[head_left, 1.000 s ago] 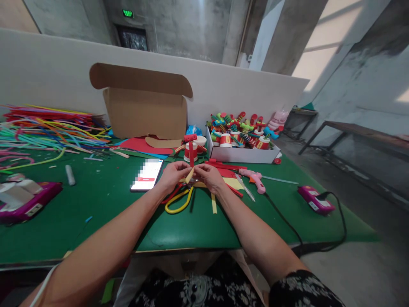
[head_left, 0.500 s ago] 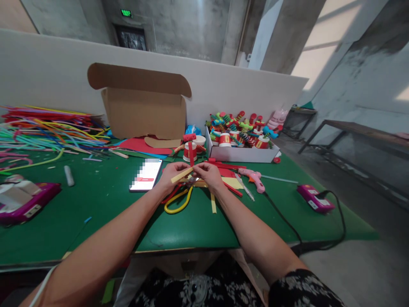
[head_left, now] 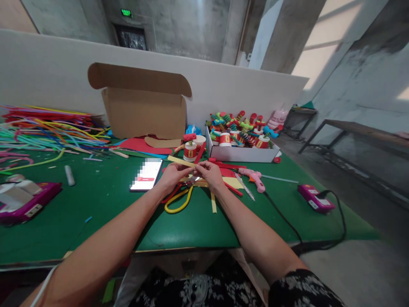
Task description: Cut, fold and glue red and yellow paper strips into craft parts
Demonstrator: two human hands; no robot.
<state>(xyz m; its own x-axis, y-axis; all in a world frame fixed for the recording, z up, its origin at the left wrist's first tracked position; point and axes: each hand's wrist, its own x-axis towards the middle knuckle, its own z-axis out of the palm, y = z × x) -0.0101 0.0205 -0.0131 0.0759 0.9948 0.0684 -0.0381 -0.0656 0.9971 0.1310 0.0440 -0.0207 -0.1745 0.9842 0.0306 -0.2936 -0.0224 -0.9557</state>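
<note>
My left hand (head_left: pixel 173 175) and my right hand (head_left: pixel 210 174) meet fingertip to fingertip, both closed in a pinch. Between them is the joint of two paper strips: a yellow strip (head_left: pixel 179 161) slanting up to the left and a red strip (head_left: pixel 200 152) slanting up to the right. My fingertips hide the spot where the strips meet. Below the hands lie scissors with yellow handles (head_left: pixel 177 204), and under my right wrist is another yellow strip (head_left: pixel 214 203). Just beyond the hands stands a red and white paper cup figure (head_left: pixel 190 151) with striped spring arms.
At the back right, a white box (head_left: pixel 244 154) holds several finished figures. A pink glue gun (head_left: pixel 254 177), a white pen-like tool (head_left: pixel 245 186) and a purple power strip (head_left: pixel 315 198) lie rightward. Leftward are a phone (head_left: pixel 145 175), a glue stick (head_left: pixel 69 175) and coloured pipe cleaners (head_left: pixel 54 132).
The yellow strip has swung from pointing down-left to up-left, above my left hand. The red strip has tilted from upright to the right. Both hands stay nearly in place.
</note>
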